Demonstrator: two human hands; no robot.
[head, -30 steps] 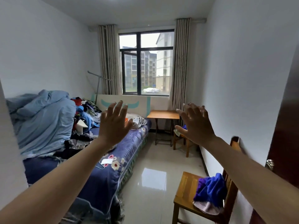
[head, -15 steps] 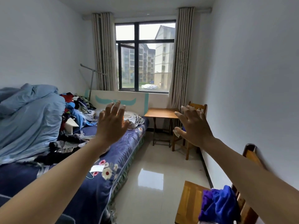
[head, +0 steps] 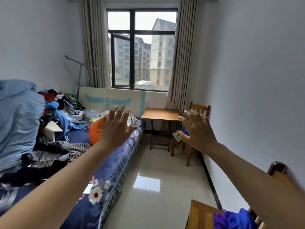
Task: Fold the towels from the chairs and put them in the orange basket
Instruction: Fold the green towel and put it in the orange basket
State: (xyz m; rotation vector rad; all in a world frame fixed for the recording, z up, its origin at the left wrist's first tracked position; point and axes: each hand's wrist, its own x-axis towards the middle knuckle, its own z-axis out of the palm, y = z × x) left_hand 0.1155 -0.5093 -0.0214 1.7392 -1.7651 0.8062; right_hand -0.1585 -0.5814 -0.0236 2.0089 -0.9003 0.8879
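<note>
by right wall: two chairs (head: pixel 200 214) (head: pixel 200 107), two towels (head: pixel 234 219) (head: pixel 177 137); on bed (head: pixel 115 162) one orange basket (head: pixel 94 133); left hand (head: pixel 115 131), right hand (head: pixel 198 131) spread, empty.

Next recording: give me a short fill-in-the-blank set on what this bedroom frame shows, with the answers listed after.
1. The orange basket sits on the ____.
2. The left hand and the right hand, fingers spread, hold ____.
3. The blue towel at the lower right lies on a wooden ____.
4. The small wooden table stands below the ____.

Missing words: bed; nothing; chair; window.
</note>
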